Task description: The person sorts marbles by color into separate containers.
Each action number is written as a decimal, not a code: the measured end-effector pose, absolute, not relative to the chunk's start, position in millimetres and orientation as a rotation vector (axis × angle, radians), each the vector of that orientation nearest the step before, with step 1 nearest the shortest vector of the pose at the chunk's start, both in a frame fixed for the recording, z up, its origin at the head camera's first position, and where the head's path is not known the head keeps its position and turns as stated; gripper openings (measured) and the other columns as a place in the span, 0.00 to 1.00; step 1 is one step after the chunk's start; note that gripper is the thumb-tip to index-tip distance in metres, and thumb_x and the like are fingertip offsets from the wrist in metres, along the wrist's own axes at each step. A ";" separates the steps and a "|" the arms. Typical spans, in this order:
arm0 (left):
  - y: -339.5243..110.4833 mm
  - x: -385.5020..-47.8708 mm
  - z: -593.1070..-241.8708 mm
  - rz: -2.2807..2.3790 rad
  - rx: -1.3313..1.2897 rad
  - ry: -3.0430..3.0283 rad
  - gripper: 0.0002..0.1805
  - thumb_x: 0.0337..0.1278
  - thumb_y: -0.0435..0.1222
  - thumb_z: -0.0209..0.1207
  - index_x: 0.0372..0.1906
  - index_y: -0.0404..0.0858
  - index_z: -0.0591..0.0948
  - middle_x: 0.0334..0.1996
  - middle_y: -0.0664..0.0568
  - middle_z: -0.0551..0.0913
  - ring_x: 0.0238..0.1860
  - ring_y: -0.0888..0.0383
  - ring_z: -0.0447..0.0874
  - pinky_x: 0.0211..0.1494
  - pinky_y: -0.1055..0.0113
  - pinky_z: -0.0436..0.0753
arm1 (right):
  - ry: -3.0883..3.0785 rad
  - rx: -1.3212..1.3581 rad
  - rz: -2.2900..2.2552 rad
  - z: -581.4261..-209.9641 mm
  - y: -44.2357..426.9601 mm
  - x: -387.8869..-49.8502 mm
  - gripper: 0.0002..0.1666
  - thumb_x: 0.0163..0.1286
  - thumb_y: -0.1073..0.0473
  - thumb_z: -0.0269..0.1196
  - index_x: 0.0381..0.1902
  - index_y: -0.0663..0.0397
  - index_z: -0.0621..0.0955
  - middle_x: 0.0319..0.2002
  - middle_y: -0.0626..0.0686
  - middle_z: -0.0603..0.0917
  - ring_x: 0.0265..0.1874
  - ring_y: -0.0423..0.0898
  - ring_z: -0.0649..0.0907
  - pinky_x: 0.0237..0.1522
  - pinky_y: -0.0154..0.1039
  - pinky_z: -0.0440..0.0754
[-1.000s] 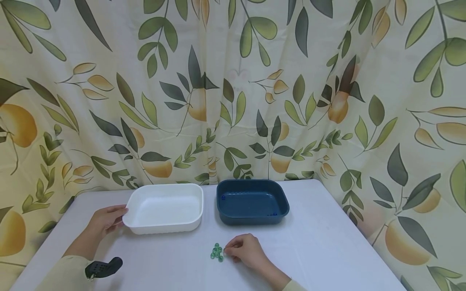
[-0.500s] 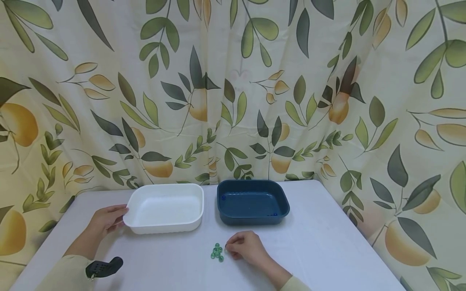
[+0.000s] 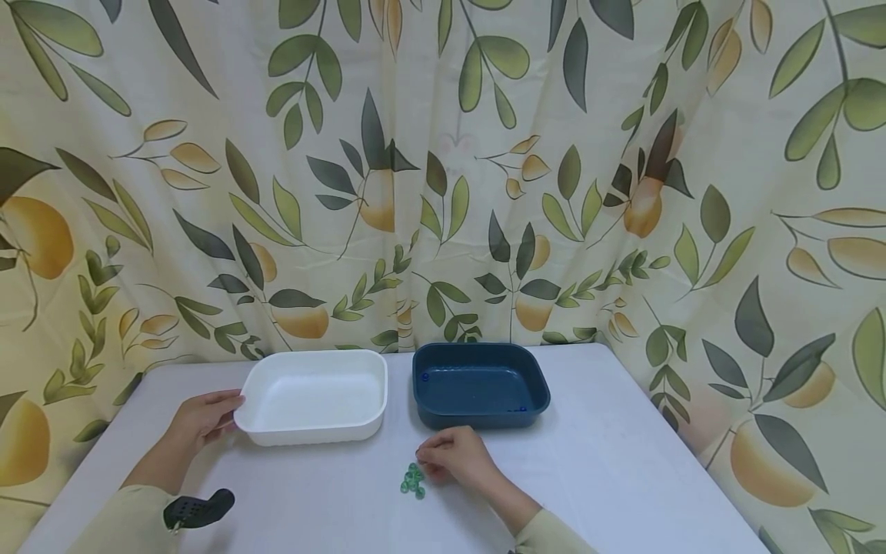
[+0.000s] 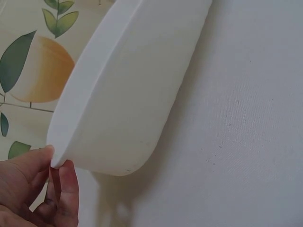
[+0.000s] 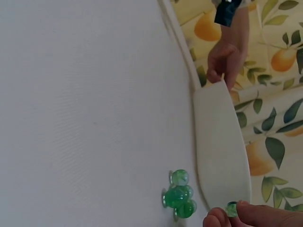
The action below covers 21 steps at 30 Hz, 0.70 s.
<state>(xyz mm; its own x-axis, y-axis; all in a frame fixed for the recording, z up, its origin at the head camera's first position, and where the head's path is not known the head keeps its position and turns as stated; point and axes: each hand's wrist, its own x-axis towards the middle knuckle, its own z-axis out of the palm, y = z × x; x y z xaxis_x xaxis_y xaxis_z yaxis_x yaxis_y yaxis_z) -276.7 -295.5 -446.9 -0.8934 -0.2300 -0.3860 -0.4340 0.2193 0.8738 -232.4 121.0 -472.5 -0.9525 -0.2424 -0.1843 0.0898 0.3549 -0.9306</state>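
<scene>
My left hand (image 3: 201,419) pinches the left rim of the white plastic basin (image 3: 311,438), thumb above and fingers below, as the left wrist view shows. In the right wrist view, a green glass marble (image 5: 231,209) is held between my right thumb and fingertip. That right hand (image 3: 462,459) hovers just right of a small cluster of green marbles (image 3: 412,482) on the table. Several of these marbles appear close up in the right wrist view, touching or nearly touching. The inside of the white basin shows no marbles in the head view.
To the right of the white basin stands a dark blue basin (image 3: 477,421), a narrow gap between them. A few small blue balls (image 3: 425,377) lie inside it. A white cloth covers the table (image 3: 623,462). A fruit-patterned curtain (image 3: 443,192) hangs behind and along both sides.
My right hand has risen from beside the marble cluster, moving forward and then slightly left with the green marble. The left hand and both basins stay in place.
</scene>
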 end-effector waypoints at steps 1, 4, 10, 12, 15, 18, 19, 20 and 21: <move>-295.3 -276.8 -445.9 1.746 -0.633 2.310 0.35 0.64 0.41 0.62 0.68 0.26 0.66 0.42 0.44 0.86 0.30 0.66 0.81 0.38 0.71 0.85 | 2.327 -0.140 -1.630 -470.8 119.7 -233.4 0.10 0.62 0.62 0.69 0.38 0.64 0.86 0.31 0.55 0.89 0.27 0.42 0.86 0.32 0.38 0.88; -294.3 -276.6 -442.0 1.739 -0.619 2.305 0.34 0.65 0.40 0.61 0.69 0.25 0.65 0.38 0.49 0.86 0.29 0.66 0.82 0.37 0.71 0.85 | 2.323 -0.144 -1.640 -465.1 114.9 -236.0 0.09 0.62 0.62 0.69 0.38 0.64 0.86 0.32 0.55 0.89 0.27 0.44 0.87 0.32 0.39 0.88; -294.3 -275.6 -435.8 1.707 -0.579 2.314 0.33 0.68 0.38 0.58 0.69 0.23 0.62 0.33 0.53 0.86 0.28 0.65 0.83 0.35 0.71 0.84 | 2.317 -0.143 -1.668 -456.9 101.7 -240.7 0.09 0.62 0.63 0.69 0.38 0.66 0.86 0.32 0.57 0.89 0.28 0.48 0.89 0.31 0.39 0.88; -295.8 -276.2 -436.0 1.704 -0.556 2.312 0.33 0.69 0.38 0.58 0.69 0.23 0.61 0.34 0.51 0.86 0.28 0.65 0.83 0.36 0.70 0.85 | 2.308 -0.138 -1.679 -455.1 97.0 -242.4 0.09 0.62 0.63 0.69 0.38 0.66 0.86 0.32 0.57 0.89 0.28 0.49 0.89 0.30 0.39 0.88; -297.7 -277.1 -438.0 1.693 -0.520 2.323 0.34 0.69 0.37 0.58 0.69 0.22 0.61 0.42 0.39 0.85 0.30 0.65 0.83 0.38 0.69 0.86 | 2.305 -0.133 -1.682 -451.1 90.8 -245.9 0.09 0.63 0.63 0.69 0.38 0.65 0.86 0.31 0.57 0.89 0.27 0.48 0.89 0.30 0.38 0.88; -298.4 -277.8 -441.4 1.662 -0.483 2.364 0.33 0.68 0.37 0.58 0.69 0.21 0.62 0.55 0.28 0.78 0.33 0.64 0.85 0.41 0.67 0.87 | 2.315 -0.138 -1.669 -445.1 84.9 -250.5 0.09 0.64 0.63 0.68 0.38 0.64 0.86 0.31 0.56 0.89 0.27 0.47 0.88 0.30 0.37 0.88; -298.6 -278.1 -442.7 1.644 -0.465 2.386 0.33 0.68 0.37 0.58 0.68 0.21 0.62 0.58 0.27 0.75 0.34 0.62 0.85 0.41 0.66 0.87 | 2.319 -0.141 -1.664 -442.8 82.9 -252.4 0.08 0.64 0.62 0.67 0.38 0.64 0.86 0.31 0.56 0.89 0.27 0.47 0.88 0.30 0.37 0.88; -298.6 -278.3 -444.7 1.624 -0.452 2.409 0.33 0.68 0.37 0.58 0.68 0.21 0.62 0.61 0.26 0.73 0.36 0.61 0.86 0.42 0.65 0.87 | 2.326 -0.146 -1.658 -440.6 80.9 -254.4 0.08 0.65 0.62 0.67 0.38 0.63 0.86 0.31 0.55 0.89 0.27 0.47 0.88 0.30 0.37 0.88; -298.6 -278.5 -446.6 1.597 -0.438 2.437 0.32 0.69 0.37 0.57 0.68 0.21 0.63 0.63 0.25 0.70 0.37 0.59 0.86 0.43 0.65 0.87 | 2.333 -0.154 -1.653 -438.7 78.8 -256.4 0.08 0.65 0.62 0.67 0.38 0.63 0.86 0.31 0.55 0.89 0.27 0.47 0.88 0.31 0.37 0.88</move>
<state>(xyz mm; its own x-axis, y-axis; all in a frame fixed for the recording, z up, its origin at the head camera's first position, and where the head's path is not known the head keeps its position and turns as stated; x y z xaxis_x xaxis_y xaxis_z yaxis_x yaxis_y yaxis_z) -278.5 -298.6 -446.6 -0.9373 -0.1383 -0.3200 -0.3486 0.3740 0.8594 -256.4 78.8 -438.7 -0.9559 -0.2442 -0.1630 0.0728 0.3405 -0.9374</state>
